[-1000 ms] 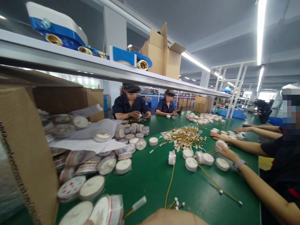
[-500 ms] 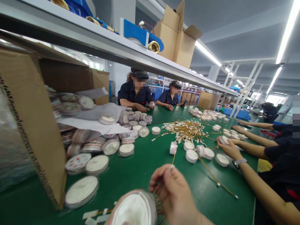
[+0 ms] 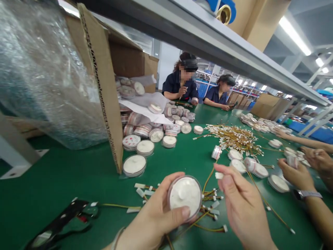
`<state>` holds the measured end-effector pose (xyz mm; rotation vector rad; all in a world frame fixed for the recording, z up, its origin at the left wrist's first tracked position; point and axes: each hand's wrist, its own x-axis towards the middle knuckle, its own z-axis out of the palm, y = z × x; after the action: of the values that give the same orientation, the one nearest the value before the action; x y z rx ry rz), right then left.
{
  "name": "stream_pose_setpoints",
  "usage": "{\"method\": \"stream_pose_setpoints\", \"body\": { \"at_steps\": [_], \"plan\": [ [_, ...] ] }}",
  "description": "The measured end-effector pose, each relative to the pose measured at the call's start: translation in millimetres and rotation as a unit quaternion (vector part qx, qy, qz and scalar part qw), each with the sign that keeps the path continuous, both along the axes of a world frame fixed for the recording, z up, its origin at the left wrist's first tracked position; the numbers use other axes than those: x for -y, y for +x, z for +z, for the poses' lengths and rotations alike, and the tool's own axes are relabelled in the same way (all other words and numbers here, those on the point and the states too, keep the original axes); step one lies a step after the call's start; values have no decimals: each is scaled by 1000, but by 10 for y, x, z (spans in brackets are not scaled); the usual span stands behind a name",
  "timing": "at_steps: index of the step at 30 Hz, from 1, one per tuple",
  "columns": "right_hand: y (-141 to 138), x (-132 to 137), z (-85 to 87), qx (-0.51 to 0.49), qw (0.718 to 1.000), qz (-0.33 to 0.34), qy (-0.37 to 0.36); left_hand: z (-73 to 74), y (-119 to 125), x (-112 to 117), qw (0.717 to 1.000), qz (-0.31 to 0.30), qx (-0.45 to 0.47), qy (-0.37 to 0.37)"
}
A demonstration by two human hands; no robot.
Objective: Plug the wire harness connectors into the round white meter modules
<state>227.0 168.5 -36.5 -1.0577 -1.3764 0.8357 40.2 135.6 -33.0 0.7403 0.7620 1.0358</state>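
My left hand (image 3: 158, 211) is closed around a round white disc part (image 3: 185, 194) with a clear rim, held just above the green table (image 3: 78, 173). My right hand (image 3: 240, 205) pinches the white connector (image 3: 218, 175) of a thin yellow wire (image 3: 209, 177), just right of the disc. Several short yellow wires with white plugs (image 3: 208, 201) lie on the table under both hands.
A tipped cardboard box (image 3: 104, 90) spills several white discs (image 3: 145, 146) at the left centre. A pile of yellow wires (image 3: 234, 139) lies mid-table. A co-worker's hands (image 3: 296, 173) work at the right; two seated people (image 3: 182, 83) sit across. Black-framed glasses (image 3: 62, 222) lie at the lower left.
The view has swung down and left. My left hand has raised the disc into plain view, and my right hand has moved right and lifted the wire's connector.
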Motion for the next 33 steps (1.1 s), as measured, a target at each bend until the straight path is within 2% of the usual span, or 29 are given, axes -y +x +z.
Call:
{"method": "stream_pose_setpoints", "body": {
  "at_steps": [3, 9, 14, 16, 20, 25, 28, 33],
  "plan": [
    [-51, 39, -9, 63, 997, 35, 22, 19, -42, -3, 1000, -11, 7, 23],
    [-140, 51, 4, 16, 996, 69, 48, -5, -40, -20, 997, 7, 1, 80],
    [-269, 96, -94, 41, 993, 86, 67, 30, 1, -36, 992, 125, 0, 36],
    [-327, 124, -154, 58, 992, 95, 62, 29, 17, -46, 988, 151, -16, 29],
    [-387, 157, -234, 99, 991, 74, 60, -14, 37, -57, 986, 144, -53, 60],
    [-365, 158, -186, 162, 974, 17, 157, -28, 38, -16, 976, 106, -134, 132],
    [-355, 166, -132, 182, 962, -14, 205, -16, 31, 15, 980, 87, -114, 140],
    [-352, 193, -85, 173, 961, -4, 214, -34, 26, 13, 981, 105, -95, 132]
  ]
}}
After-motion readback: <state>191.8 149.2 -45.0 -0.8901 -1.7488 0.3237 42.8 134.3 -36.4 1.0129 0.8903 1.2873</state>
